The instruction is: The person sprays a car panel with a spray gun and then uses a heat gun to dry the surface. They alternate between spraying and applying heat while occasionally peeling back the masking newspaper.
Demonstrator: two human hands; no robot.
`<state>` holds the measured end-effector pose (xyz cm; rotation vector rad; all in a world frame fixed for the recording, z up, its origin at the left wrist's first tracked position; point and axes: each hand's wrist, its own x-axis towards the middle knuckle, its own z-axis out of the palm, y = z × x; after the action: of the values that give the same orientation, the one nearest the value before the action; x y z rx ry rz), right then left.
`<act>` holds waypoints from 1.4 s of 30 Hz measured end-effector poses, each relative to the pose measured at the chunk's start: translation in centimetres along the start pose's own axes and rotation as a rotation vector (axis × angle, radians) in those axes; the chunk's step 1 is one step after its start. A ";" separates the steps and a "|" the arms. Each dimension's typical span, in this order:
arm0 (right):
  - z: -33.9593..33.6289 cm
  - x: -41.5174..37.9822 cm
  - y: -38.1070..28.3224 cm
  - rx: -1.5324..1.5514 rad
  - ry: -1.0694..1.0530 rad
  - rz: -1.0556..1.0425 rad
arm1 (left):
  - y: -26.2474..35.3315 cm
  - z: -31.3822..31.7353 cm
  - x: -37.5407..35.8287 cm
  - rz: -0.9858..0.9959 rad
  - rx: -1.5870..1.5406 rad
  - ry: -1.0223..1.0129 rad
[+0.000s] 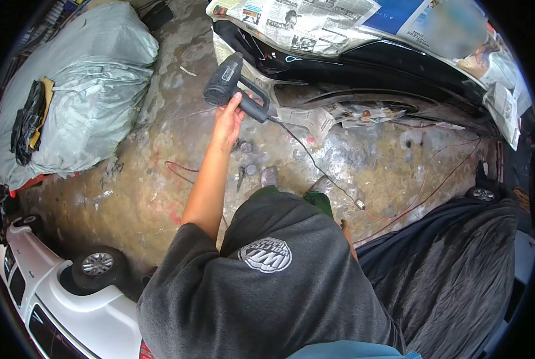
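My left hand (231,118) reaches out ahead with its fingers and thumb wrapped on a dark grey heat gun (224,79). The gun lies on its side in the air, its looped handle to the right. From the handle's end a black power cord (306,149) runs down to the floor on the right. Just beyond the gun is a black car body panel (315,69), with newspaper (303,24) over its upper part. Only a small part of my right hand (346,230) shows, low beside my shirt; its fingers are mostly hidden.
A grey cover (94,90) drapes a large bulk at upper left. A white car (82,305) stands at lower left, and a dark cloth (453,263) covers something at lower right. A red cord (423,200) trails over the stained floor, and small items lie near my feet.
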<state>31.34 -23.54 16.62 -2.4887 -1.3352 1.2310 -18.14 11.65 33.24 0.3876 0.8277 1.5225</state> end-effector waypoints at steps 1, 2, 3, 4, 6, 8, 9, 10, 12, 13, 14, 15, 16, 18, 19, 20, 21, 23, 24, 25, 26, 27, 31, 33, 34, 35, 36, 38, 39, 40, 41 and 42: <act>-0.1 -0.1 -0.4 0.005 0.008 -0.006 | -0.2 -0.3 0.0 -0.001 -0.006 0.014; -0.1 -0.3 -0.7 0.009 0.015 -0.013 | -0.4 -0.5 -0.1 -0.002 -0.012 0.029; 0.0 -0.1 -0.4 0.004 0.000 -0.006 | -0.6 -0.8 -0.1 -0.001 -0.018 0.042; 0.1 0.2 -0.1 -0.001 -0.014 0.001 | -0.8 -1.2 -0.3 -0.015 -0.025 0.061; 0.1 0.4 0.3 0.001 -0.033 0.011 | -1.1 -1.8 -1.1 -0.045 -0.037 0.097; 0.2 0.4 0.2 0.018 -0.039 0.020 | -1.4 -2.2 -2.3 -0.077 -0.016 0.083; 0.2 0.3 0.0 0.016 -0.035 0.014 | -1.5 -2.4 -2.9 -0.095 -0.004 0.074; 0.3 0.2 -0.1 0.017 -0.029 0.011 | -1.8 -2.5 -3.5 -0.130 0.007 0.082; 0.7 0.1 0.4 0.019 -0.016 0.003 | -2.5 -2.1 -5.1 -0.174 0.074 0.062; 0.9 0.5 1.0 0.018 -0.010 -0.005 | -2.9 -1.8 -5.9 -0.195 0.109 0.051; 1.4 0.7 1.5 0.019 -0.004 -0.013 | -3.4 -2.0 -6.5 -0.241 0.161 0.042; 1.7 0.4 1.2 0.031 0.010 0.003 | -3.4 -1.2 -7.3 -0.256 0.178 0.006; 1.5 0.0 0.6 0.044 0.024 0.019 | -3.3 0.0 -8.3 -0.270 0.196 -0.030; 1.5 -0.4 0.1 0.062 0.036 0.064 | -3.9 1.3 -9.3 -0.335 0.261 -0.106; 1.8 -0.5 0.3 0.073 0.049 0.053 | -4.7 1.2 -9.2 -0.354 0.340 -0.158; 2.0 -0.5 0.5 0.084 0.062 0.043 | -5.7 0.8 -9.1 -0.372 0.419 -0.213; 2.5 -0.5 0.9 0.097 0.077 0.035 | -7.0 0.2 -8.9 -0.391 0.499 -0.270; 2.8 -1.5 0.4 0.137 0.101 0.066 | -8.9 0.5 -8.9 -0.375 0.619 -0.271; 3.3 -1.6 1.1 0.147 0.117 0.071 | -9.1 1.6 -9.1 -0.378 0.661 -0.290; 3.8 -1.7 1.7 0.156 0.133 0.075 | -9.3 2.8 -9.2 -0.379 0.702 -0.309; 4.4 -1.9 2.3 0.152 0.155 0.094 | -9.4 3.8 -9.3 -0.420 0.784 -0.318; 4.9 -2.1 2.8 0.183 0.168 0.114 | -10.7 3.3 -8.7 -0.431 0.800 -0.398; 6.3 -3.9 3.8 0.309 0.200 0.167 | -17.4 1.7 -5.9 -0.303 1.096 -0.721; 5.9 -5.4 3.3 0.315 0.201 0.199 | -19.4 2.0 -6.1 -0.274 1.296 -0.788; 5.5 -6.1 2.7 0.290 0.201 0.223 | -20.4 1.7 -6.2 -0.284 1.341 -0.809; 5.0 -6.7 2.0 0.262 0.200 0.248 | -21.4 1.5 -6.2 -0.348 1.302 -0.773; 4.6 -6.9 1.4 0.251 0.253 0.190 | -22.5 0.9 -6.2 -0.410 1.259 -0.737; 4.0 -7.0 0.4 0.223 0.360 0.081 | -23.5 1.4 -6.8 -0.539 1.149 -0.643; 1.6 -7.6 -2.5 0.310 0.307 0.106 | -23.4 2.2 -7.4 -0.600 1.080 -0.586; -1.4 -8.1 -6.6 0.396 0.254 0.130 | -23.4 2.8 -8.1 -0.660 1.011 -0.527; -2.7 -7.6 -8.7 0.379 0.250 0.052 | -23.7 3.1 -8.5 -0.667 0.929 -0.493; -3.7 -6.6 -10.2 0.358 0.246 -0.029 | -23.9 3.5 -8.9 -0.671 0.844 -0.457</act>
<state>24.92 -20.91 27.22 -2.2696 -0.9897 1.0108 2.71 2.61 21.05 0.9220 1.0586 0.3802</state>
